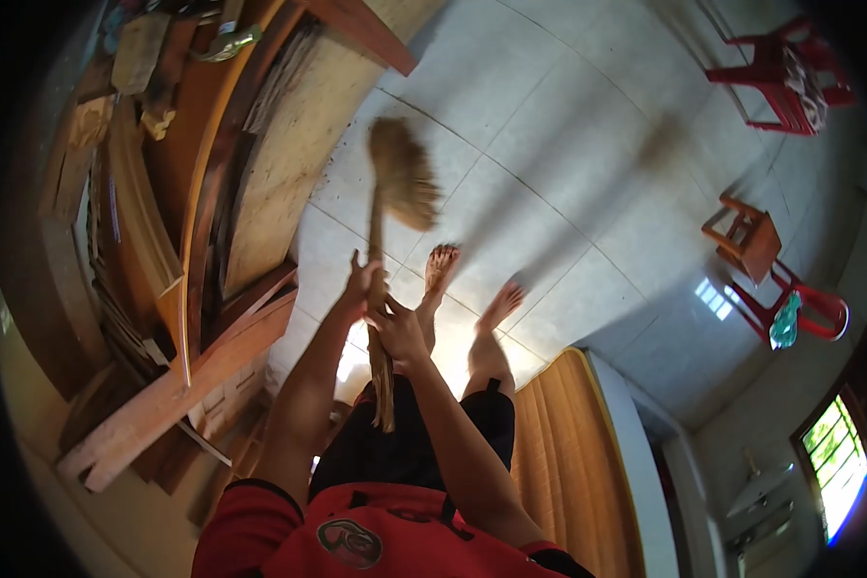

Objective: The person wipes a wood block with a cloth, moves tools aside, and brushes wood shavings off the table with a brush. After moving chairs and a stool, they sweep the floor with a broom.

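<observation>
A straw broom points away from my body, its bristles blurred over the pale tiled floor. My left hand is on the handle, the nearer of the two to the bristles, with a finger or thumb sticking up. Lower on the handle, my right hand is wrapped round it. The handle's end hangs over my dark shorts. Both bare feet stand on the tiles to the right of the broom.
Stacked wooden boards and planks fill the left side. A red plastic chair, a small wooden stool and another red chair with a green cloth stand at the right. An orange-brown padded panel lies beside my legs.
</observation>
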`<state>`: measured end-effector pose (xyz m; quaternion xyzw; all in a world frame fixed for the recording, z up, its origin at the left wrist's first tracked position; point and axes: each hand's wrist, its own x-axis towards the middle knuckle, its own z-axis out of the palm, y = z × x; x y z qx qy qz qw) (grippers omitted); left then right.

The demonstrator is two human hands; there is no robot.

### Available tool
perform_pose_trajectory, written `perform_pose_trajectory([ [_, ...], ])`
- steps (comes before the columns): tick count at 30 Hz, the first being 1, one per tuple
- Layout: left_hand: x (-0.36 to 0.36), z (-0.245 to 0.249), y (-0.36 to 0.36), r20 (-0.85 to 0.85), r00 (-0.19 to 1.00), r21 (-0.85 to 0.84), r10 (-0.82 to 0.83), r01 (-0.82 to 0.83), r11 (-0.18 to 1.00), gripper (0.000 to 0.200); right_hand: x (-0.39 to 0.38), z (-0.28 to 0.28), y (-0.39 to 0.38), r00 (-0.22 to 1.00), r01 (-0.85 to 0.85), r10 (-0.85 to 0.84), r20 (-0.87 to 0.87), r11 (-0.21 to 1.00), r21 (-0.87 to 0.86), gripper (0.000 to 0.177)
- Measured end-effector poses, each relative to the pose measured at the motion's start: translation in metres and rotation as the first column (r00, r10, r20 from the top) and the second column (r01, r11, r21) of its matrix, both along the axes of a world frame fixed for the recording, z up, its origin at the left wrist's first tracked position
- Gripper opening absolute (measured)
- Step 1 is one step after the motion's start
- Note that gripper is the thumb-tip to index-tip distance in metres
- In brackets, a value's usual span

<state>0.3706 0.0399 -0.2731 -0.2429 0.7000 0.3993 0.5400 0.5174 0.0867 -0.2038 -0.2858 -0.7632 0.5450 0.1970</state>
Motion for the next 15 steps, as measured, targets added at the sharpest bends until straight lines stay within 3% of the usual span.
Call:
perform_pose_trajectory([
  [1, -0.015, -0.006, -0.01, -0.06, 0.998, 0.051, -0.032, 0.035, 0.998, 0.081, -0.008, 0.021, 0.027, 0.997, 0.082, -0.044, 0.071, 0.692, -0.718, 0.031],
  [2, -0.025, -0.013, -0.018, -0.122, 0.991, 0.101, -0.059, 0.071, 0.992, 0.085, -0.012, 0.046, 0.054, 0.986, 0.164, -0.009, 0.164, -0.037, -0.986, 0.034],
  [3, -0.027, -0.007, -0.015, -0.103, 0.983, 0.12, -0.15, 0.163, 0.979, 0.091, -0.004, 0.049, 0.062, 0.991, 0.127, -0.025, 0.13, -0.091, -0.988, 0.035],
  [5, 0.002, 0.034, 0.02, -0.105, 0.918, -0.083, -0.383, 0.376, 0.923, 0.092, 0.026, 0.056, 0.081, 0.993, 0.067, -0.083, 0.083, -0.183, -0.981, 0.039],
  [6, 0.025, 0.057, 0.048, -0.09, 0.867, -0.166, -0.49, 0.472, 0.866, 0.092, 0.058, 0.059, 0.088, 0.994, 0.028, -0.102, 0.042, -0.13, -0.991, 0.044],
  [7, 0.053, 0.082, 0.069, -0.065, 0.836, -0.128, -0.545, 0.535, 0.835, 0.097, 0.091, 0.078, 0.112, 0.997, -0.023, -0.07, -0.012, -0.166, -0.986, 0.052],
  [8, 0.088, 0.112, 0.099, -0.016, 0.872, -0.1, -0.49, 0.486, 0.868, 0.098, 0.131, 0.083, 0.127, 1.0, 0.002, -0.022, 0.006, -0.148, -0.989, 0.055],
  [9, 0.135, 0.064, 0.067, -0.283, 0.794, -0.06, -0.538, 0.545, 0.836, 0.099, 0.172, 0.087, 0.138, 1.0, 0.026, 0.019, 0.024, -0.133, -0.991, 0.058],
  [10, 0.184, 0.072, 0.082, -0.298, 0.744, -0.142, -0.598, 0.585, 0.798, 0.099, 0.215, 0.09, 0.149, 0.996, 0.056, 0.068, 0.053, -0.034, -0.998, 0.062],
  [11, 0.226, 0.093, 0.114, -0.256, 0.77, -0.146, -0.585, 0.567, 0.811, 0.099, 0.258, 0.104, 0.166, 0.992, 0.124, 0.035, 0.121, -0.081, -0.989, 0.066],
  [12, 0.269, 0.115, 0.145, -0.215, 0.794, -0.152, -0.569, 0.549, 0.822, 0.1, 0.302, 0.11, 0.182, 0.995, 0.092, 0.038, 0.09, -0.054, -0.994, 0.07],
  [13, 0.298, 0.147, 0.182, -0.165, 0.854, -0.017, -0.494, 0.499, 0.867, 0.099, 0.333, 0.138, 0.203, 0.97, 0.243, 0.015, 0.242, -0.073, -0.967, 0.074],
  [15, 0.357, 0.165, 0.232, -0.24, 0.839, 0.098, -0.489, 0.522, 0.848, 0.094, 0.386, 0.176, 0.238, 0.907, 0.421, 0.003, 0.422, 0.054, -0.905, 0.077],
])
